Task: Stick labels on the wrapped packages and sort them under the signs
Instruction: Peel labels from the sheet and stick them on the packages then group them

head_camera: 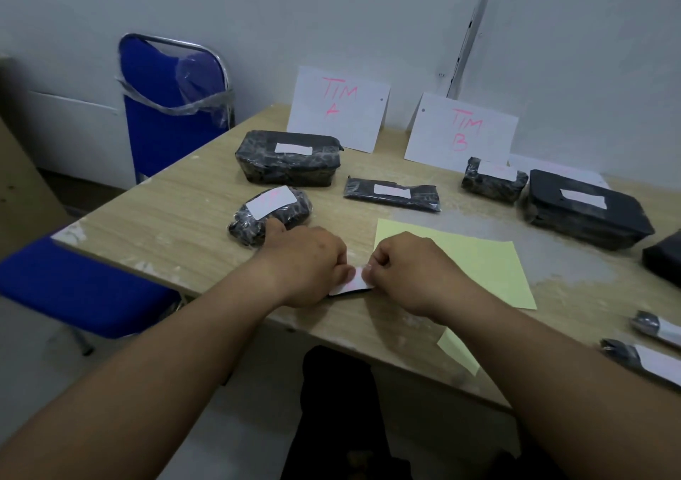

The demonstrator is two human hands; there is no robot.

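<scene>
My left hand [307, 264] and my right hand [403, 271] meet at the table's front, both pinching a small white label [353, 285] over a dark, mostly hidden item. Black wrapped packages with white labels lie beyond: a large one [291, 162], a round one [271, 214] and a flat one [392, 194] below the sign "TIM A" [339, 109]. A small package [492, 180] and a big box [586, 208] lie below the sign "TIM B" [460, 131].
A yellow-green backing sheet [490, 262] lies under my right hand; another scrap [458, 354] hangs off the wooden table's [177, 199] front edge. More wrapped items sit at the right edge [659, 326], [641, 359], [663, 258]. Blue chairs [173, 111], [77, 288] stand on the left.
</scene>
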